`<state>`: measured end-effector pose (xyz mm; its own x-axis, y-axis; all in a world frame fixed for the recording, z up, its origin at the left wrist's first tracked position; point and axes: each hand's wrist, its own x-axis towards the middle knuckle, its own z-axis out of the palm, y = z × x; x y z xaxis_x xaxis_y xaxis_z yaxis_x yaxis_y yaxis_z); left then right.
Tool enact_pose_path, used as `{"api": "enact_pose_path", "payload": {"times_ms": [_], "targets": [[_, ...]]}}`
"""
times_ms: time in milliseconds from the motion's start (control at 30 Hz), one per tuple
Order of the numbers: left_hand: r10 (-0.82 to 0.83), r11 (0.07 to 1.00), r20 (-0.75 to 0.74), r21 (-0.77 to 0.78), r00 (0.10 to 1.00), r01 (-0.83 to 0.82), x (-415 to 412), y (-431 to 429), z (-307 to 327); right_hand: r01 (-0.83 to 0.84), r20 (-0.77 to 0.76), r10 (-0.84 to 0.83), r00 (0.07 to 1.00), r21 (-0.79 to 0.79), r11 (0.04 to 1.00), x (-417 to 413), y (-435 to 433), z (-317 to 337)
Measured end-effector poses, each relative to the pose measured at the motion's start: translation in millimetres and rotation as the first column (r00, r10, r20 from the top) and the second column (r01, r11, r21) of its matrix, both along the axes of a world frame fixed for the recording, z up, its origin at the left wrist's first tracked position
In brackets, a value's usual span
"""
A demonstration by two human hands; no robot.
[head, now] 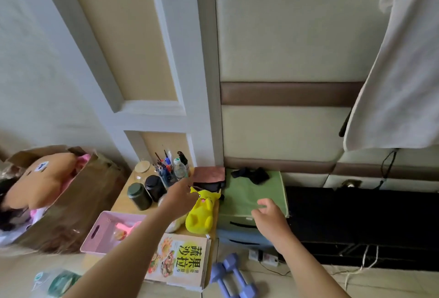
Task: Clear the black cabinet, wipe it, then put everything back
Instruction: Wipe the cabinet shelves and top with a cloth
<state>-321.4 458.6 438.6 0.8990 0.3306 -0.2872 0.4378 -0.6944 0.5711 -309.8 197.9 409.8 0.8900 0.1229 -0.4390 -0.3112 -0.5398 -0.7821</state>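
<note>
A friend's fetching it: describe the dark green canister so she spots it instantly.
Start at the light wooden table left of the green fabric box. Of its jars, the dark green canister stands nearest the pink basket; its neighbours are a black canister and a clear glass jar.

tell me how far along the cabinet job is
Looks done: black cabinet top appears bare. In hand: left hand reaches among the jars and yellow plush on the wooden table; right hand holds nothing. Left: wiping can't be judged; putting back remains.
</note>
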Motion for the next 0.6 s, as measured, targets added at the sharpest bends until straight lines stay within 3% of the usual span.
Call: {"api": "enact_pose_path", "payload": {"times_ms": [200,400,600], "targets": [[-0.066,0.997,-0.093,-0.035,0.994,0.063,88,36,-57,-0.013,-0.112,0.001,0.994,-0.107,0.994,62,50,-39],[-0.132,0.991,-0.200,-0.058,0.971,0.123,159,53,-139,-0.121,-0.309,0.062,0.949,-0.175,0.977,110,85,-118],[-0.200,0.980,-0.211,-0.047,0.957,0.195,240,59,-271,-0.213,-0.344,0.150,0.927,-0.153,0.965,218,123,-232]]}}
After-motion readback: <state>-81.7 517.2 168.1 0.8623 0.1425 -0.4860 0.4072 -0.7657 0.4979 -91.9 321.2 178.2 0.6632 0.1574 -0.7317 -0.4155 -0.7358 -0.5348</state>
